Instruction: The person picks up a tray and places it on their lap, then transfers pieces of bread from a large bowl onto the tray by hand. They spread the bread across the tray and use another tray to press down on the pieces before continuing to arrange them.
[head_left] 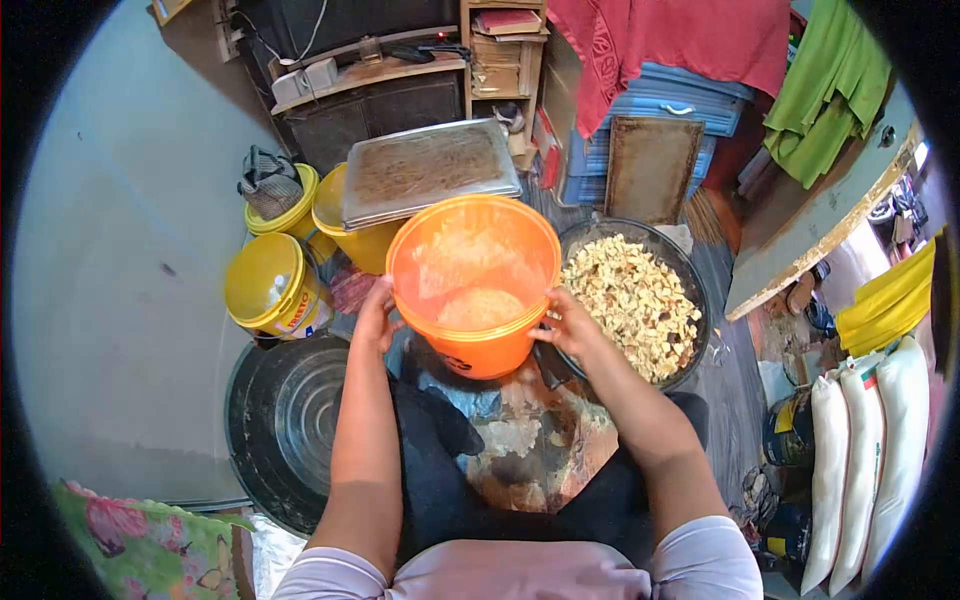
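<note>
While seated low with knees apart, holds an orange bucket (486, 352) by opposite sides, just in front of the body and mouth upward, with a pale, loose heap (480, 308) visible low inside. Presses the left hand (374, 320) to the near left of the wall, with fingers spread just below the rim, and sets the right hand (570, 326) across from it, with thumb near the rim and fingers parted lower down. Braces from both sides, probably to share the weight and stop the wide mouth from tipping. Cannot tell from this angle whether to call the base lifted or resting on the floor. Close by on the right, within easy reach, shows a round pan (700, 280) heaped with chopped, pale pieces (630, 300), seemingly set flat to stop any from sliding out. On the left, near the wall, shows a wide black basin (236, 430) and a yellow bucket (262, 278), apparently put aside to leave room for the knees. Beyond, shows flat metal trays (430, 172) laid across the top of another yellow container (368, 245), perhaps to save floor space, and one darkened tray (652, 170) leaning upright against blue drawers (728, 105), likely for the same reason.
</note>
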